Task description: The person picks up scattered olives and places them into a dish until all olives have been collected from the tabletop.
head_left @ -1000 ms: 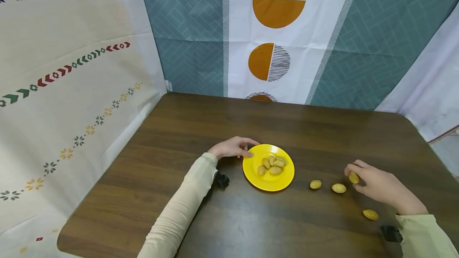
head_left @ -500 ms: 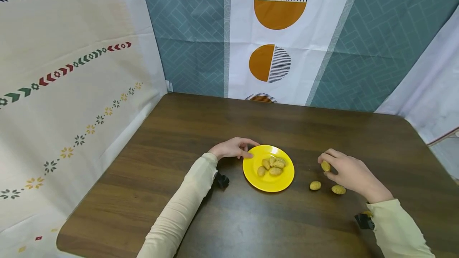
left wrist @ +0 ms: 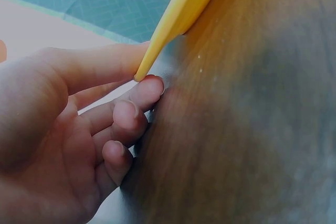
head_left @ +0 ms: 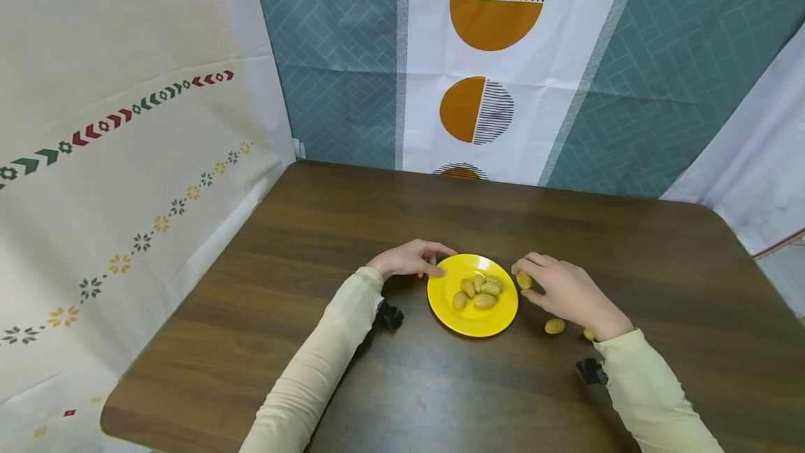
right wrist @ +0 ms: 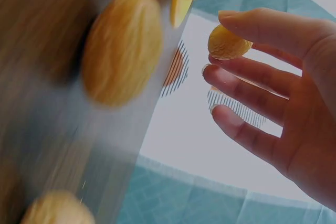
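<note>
A round yellow plate (head_left: 473, 324) lies on the table, bearing several wrinkled yellow nut-like ovals (head_left: 484, 300). At its left rim my left hand (head_left: 405, 259) pinches the edge, thumb on top; the left wrist view shows the fingers (left wrist: 126, 114) curled beneath the rim. My right hand (head_left: 562, 289) is just right of the plate. Between its thumb and fingers it pinches one wrinkled yellow nut (right wrist: 229, 43), above the table and apart from the plate. Under that hand rests a loose nut (head_left: 555, 326); another nut (head_left: 588, 334) is partly hidden by the right wrist.
The brown wooden table (head_left: 352, 208) has rounded corners. Patterned cloths hang behind it and a white cloth (head_left: 157, 124) stands along its left side. A small black device (head_left: 390, 315) sits at the left wrist, and another black device (head_left: 591, 370) at the right.
My right hand has carried its nut leftward across the table to beside the plate. Its forearm now covers part of the loose nuts. The left hand has stayed on the rim.
</note>
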Demonstrator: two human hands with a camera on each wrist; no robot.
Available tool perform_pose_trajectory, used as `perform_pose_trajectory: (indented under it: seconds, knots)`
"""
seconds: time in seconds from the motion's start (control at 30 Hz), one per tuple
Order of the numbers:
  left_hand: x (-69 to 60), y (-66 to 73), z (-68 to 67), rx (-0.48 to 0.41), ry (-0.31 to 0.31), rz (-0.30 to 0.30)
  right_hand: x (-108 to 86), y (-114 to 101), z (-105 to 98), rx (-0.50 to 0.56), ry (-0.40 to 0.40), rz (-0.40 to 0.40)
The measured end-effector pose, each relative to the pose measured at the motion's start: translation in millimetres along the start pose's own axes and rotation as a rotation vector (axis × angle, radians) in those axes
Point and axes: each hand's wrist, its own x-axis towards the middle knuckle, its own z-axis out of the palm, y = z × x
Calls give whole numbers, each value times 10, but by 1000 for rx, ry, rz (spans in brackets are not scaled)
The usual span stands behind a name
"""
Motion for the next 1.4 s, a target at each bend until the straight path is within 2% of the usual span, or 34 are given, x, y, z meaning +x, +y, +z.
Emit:
perform_pose_trajectory:
  seconds: [0.23, 0.4, 0.93, 1.03, 1.27, 1.4]
  knots:
    - [-12, 5, 23, -6, -1, -3, 161, -148, 38, 26, -39, -22]
    - [-13, 21, 44, -5, -4, 8, 205, -201, 76, 41, -65, -31]
    - [4, 27, 16, -7, -4, 10, 220, -186, 93, 60, -83, -20]
    - [6, 20, 11, -10, -5, 10, 216, -181, 72, 66, -88, -11]
    - [0, 25, 1, -12, -5, 4, 172, -193, -26, 162, -116, -7]
    - [-14, 19, 2, -15, -4, 3, 97, -163, -87, 147, -124, 0]
